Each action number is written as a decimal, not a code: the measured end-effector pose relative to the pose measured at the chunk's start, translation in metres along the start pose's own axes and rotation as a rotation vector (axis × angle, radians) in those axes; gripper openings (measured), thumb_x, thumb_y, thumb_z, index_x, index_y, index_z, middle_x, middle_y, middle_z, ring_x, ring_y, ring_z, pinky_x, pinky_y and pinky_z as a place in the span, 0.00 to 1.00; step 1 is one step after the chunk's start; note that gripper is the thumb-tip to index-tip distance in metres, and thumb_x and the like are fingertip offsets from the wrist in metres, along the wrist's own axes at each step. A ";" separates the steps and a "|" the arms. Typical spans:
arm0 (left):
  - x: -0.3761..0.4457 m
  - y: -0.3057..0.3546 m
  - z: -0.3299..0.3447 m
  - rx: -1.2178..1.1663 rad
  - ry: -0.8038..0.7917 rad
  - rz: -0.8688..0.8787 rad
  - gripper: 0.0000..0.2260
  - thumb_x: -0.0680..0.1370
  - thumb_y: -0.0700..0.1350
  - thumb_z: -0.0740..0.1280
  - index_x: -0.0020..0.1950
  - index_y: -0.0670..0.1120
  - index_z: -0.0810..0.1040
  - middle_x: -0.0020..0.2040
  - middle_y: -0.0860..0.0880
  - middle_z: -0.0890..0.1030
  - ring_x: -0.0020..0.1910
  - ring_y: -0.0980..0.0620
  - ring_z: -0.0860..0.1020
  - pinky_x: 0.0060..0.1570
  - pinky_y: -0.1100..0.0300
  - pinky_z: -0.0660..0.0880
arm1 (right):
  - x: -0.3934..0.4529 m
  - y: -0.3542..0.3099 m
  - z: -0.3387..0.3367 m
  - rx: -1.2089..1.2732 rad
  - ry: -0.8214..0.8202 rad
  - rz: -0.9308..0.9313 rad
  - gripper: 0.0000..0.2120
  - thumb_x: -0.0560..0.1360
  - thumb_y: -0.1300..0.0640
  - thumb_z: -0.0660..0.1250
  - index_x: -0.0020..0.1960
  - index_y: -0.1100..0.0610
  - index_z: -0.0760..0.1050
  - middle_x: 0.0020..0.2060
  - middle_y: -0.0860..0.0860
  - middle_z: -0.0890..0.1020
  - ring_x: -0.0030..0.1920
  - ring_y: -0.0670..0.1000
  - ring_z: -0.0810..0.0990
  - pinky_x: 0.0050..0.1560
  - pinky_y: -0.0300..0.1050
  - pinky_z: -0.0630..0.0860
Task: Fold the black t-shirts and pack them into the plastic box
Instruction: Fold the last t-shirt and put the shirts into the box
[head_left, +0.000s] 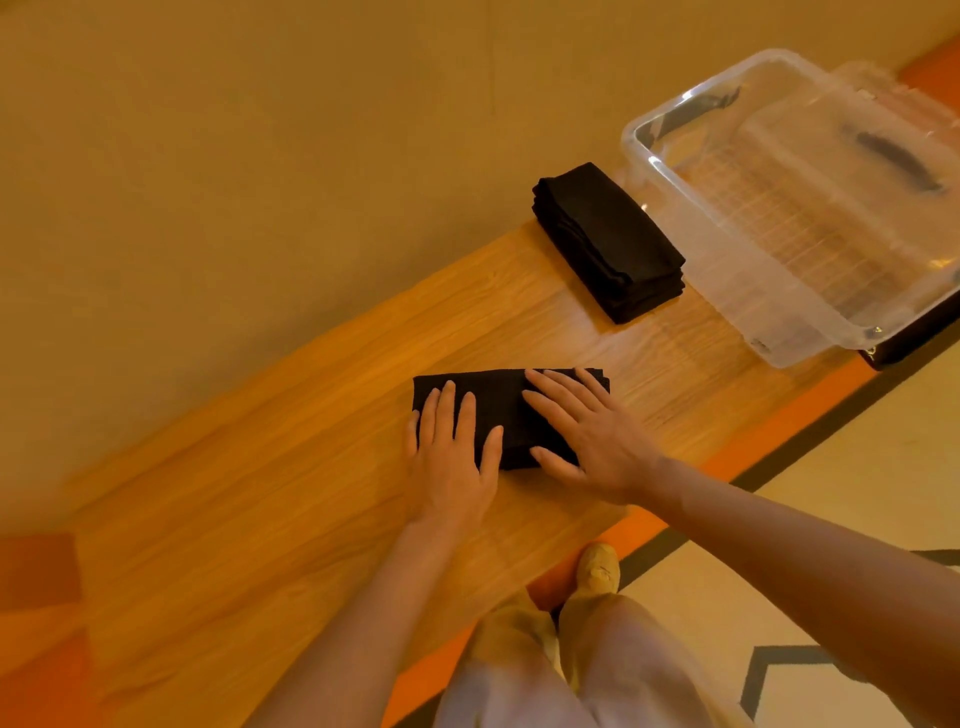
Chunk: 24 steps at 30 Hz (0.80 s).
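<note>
A folded black t-shirt (488, 400) lies as a narrow rectangle on the wooden table (311, 467). My left hand (452, 457) lies flat on its left end with fingers straight. Flat on its right part rests my right hand (587, 441), fingers spread. Farther back and to the right, a stack of folded black t-shirts (608, 241) sits beside the clear plastic box (800, 208). The box stands open at the table's far right, and I see no shirts inside it.
The table has an orange front edge (727, 447) and runs along a plain wall (260, 156). Below it are my legs in light trousers (571, 670), a foot (600, 569), and a pale floor with dark lines. A dark object (914, 338) lies under the box's near corner.
</note>
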<state>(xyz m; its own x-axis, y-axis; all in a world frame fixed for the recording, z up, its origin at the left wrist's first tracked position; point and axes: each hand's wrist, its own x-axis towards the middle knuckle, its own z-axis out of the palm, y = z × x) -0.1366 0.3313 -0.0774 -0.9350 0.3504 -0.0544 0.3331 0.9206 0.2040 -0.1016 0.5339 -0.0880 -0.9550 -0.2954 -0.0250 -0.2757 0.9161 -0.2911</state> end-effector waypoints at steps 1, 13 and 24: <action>0.001 -0.008 0.002 -0.009 0.027 0.057 0.27 0.81 0.58 0.47 0.74 0.45 0.67 0.75 0.44 0.64 0.75 0.46 0.60 0.72 0.47 0.56 | 0.002 -0.005 0.001 -0.010 0.010 -0.024 0.30 0.80 0.38 0.47 0.77 0.53 0.59 0.77 0.51 0.57 0.77 0.52 0.52 0.76 0.56 0.45; -0.004 -0.032 0.013 -0.368 0.110 -0.058 0.23 0.83 0.56 0.48 0.75 0.48 0.64 0.77 0.50 0.59 0.77 0.53 0.52 0.75 0.53 0.49 | 0.005 0.004 -0.007 0.106 -0.003 0.103 0.30 0.81 0.37 0.42 0.76 0.51 0.61 0.77 0.50 0.58 0.77 0.51 0.54 0.76 0.55 0.46; 0.032 -0.032 -0.004 -0.251 -0.305 -0.371 0.25 0.84 0.55 0.48 0.76 0.42 0.60 0.76 0.44 0.60 0.73 0.45 0.60 0.72 0.49 0.59 | 0.021 -0.007 -0.020 0.579 0.064 1.020 0.31 0.72 0.41 0.70 0.64 0.62 0.68 0.54 0.53 0.74 0.52 0.53 0.75 0.48 0.50 0.77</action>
<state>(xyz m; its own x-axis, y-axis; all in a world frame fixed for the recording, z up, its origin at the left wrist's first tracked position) -0.1774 0.3126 -0.0814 -0.8942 0.0782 -0.4407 -0.0870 0.9355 0.3424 -0.1215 0.5267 -0.0672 -0.7133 0.5335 -0.4545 0.6951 0.4556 -0.5561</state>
